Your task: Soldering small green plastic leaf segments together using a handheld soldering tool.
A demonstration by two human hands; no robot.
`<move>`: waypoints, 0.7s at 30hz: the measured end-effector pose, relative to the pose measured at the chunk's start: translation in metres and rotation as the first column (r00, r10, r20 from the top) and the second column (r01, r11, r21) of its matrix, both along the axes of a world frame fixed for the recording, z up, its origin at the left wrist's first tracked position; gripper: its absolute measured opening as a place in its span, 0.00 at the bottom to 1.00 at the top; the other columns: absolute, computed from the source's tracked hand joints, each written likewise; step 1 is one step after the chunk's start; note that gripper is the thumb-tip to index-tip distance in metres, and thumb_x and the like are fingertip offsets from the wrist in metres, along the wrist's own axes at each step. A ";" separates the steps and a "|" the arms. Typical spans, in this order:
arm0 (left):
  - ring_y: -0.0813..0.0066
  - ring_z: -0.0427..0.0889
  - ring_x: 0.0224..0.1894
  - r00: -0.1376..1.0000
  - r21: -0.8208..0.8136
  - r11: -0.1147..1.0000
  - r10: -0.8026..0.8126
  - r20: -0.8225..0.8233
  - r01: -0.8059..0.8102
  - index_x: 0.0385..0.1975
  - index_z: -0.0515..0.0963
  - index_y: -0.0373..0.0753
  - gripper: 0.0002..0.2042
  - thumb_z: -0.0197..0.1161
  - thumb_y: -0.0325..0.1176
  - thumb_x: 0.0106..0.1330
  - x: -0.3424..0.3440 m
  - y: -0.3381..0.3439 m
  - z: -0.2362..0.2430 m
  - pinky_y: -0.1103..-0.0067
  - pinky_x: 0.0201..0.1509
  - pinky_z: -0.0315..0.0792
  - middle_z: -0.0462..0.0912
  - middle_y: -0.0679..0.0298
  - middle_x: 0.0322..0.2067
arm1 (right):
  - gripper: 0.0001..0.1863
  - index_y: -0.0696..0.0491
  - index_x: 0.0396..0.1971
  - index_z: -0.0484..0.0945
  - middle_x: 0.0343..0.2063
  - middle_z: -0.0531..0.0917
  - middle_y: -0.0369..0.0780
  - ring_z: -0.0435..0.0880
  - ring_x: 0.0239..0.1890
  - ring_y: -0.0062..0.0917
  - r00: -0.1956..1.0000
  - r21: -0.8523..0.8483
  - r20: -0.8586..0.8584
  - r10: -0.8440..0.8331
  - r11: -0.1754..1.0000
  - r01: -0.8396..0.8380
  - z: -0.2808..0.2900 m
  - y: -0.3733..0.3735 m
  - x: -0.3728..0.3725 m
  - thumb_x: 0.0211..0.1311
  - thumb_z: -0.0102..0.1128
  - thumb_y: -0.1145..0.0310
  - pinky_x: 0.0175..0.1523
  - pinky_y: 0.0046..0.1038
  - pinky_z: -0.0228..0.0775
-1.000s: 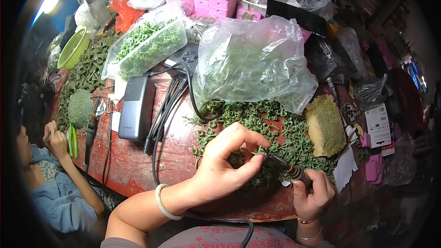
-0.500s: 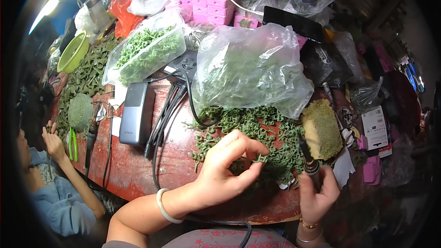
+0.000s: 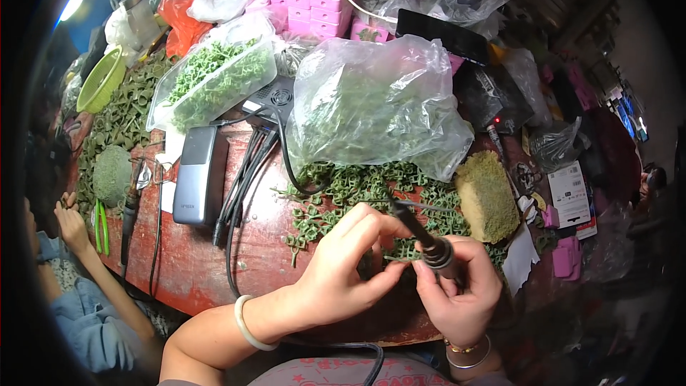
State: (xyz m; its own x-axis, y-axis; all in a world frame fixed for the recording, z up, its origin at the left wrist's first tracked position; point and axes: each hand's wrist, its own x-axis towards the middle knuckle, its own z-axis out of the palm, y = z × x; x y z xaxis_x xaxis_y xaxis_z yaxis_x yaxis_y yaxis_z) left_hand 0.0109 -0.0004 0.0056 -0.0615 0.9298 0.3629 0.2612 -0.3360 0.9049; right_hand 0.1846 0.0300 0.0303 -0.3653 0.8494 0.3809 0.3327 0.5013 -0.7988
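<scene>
My left hand (image 3: 354,254), with a pale bangle at the wrist, is closed in a pinch on a small green looped piece (image 3: 407,251). My right hand (image 3: 461,289) grips a black pen-shaped soldering iron (image 3: 437,251). Its dark tip points up and to the left, crossing just past my left fingertips. Beneath and beyond both hands, many similar green pieces (image 3: 314,204) lie loose on the red table (image 3: 193,275). A yellow sponge block (image 3: 488,196), coated with green residue on top, sits right of the pile.
A clear bag (image 3: 379,104) of green pieces lies behind the pile, beside a clear tub (image 3: 214,82). A grey power bank (image 3: 200,175) and black cables (image 3: 243,182) stand left. Pink boxes (image 3: 314,7) are stacked at the back. Another person's hand (image 3: 73,227) rests at the far left.
My right hand has brought the soldering iron leftward from beside the sponge to my left fingertips. My left hand keeps its pinch; the whole view has shifted slightly.
</scene>
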 end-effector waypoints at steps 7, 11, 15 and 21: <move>0.76 0.76 0.32 0.987 -0.014 0.993 -0.112 0.112 0.114 0.39 0.77 0.35 0.12 0.65 0.19 0.54 -0.007 0.002 -0.004 0.83 0.30 0.71 0.78 0.62 0.39 | 0.11 0.56 0.32 0.75 0.28 0.81 0.32 0.62 0.16 0.04 0.990 -0.181 -0.134 -0.041 0.983 0.016 0.000 0.001 0.002 0.49 0.66 0.83 0.20 0.12 0.53; 0.78 0.76 0.30 0.985 -0.019 0.993 -0.110 0.135 0.113 0.38 0.78 0.35 0.12 0.66 0.19 0.54 -0.002 0.005 -0.004 0.84 0.30 0.71 0.79 0.62 0.39 | 0.11 0.56 0.33 0.76 0.25 0.80 0.30 0.63 0.17 0.05 0.992 -0.193 -0.111 -0.064 0.980 0.042 -0.001 0.002 0.006 0.50 0.67 0.82 0.20 0.13 0.54; 0.80 0.75 0.29 0.983 -0.084 0.988 -0.113 0.147 0.127 0.39 0.78 0.34 0.12 0.66 0.20 0.54 -0.004 0.002 0.002 0.84 0.31 0.70 0.79 0.63 0.39 | 0.12 0.56 0.34 0.76 0.26 0.81 0.31 0.65 0.17 0.05 0.996 -0.215 -0.083 -0.031 0.977 0.012 0.003 0.006 0.006 0.50 0.67 0.82 0.21 0.13 0.54; 0.83 0.74 0.33 0.656 -0.323 0.845 -0.042 0.754 0.425 0.43 0.72 0.36 0.12 0.64 0.25 0.61 -0.011 0.002 0.003 0.84 0.35 0.72 0.78 0.65 0.38 | 0.10 0.56 0.31 0.74 0.26 0.81 0.29 0.63 0.18 0.01 0.965 -0.211 -0.159 -0.207 0.962 0.172 0.011 0.019 0.022 0.53 0.65 0.84 0.21 0.10 0.53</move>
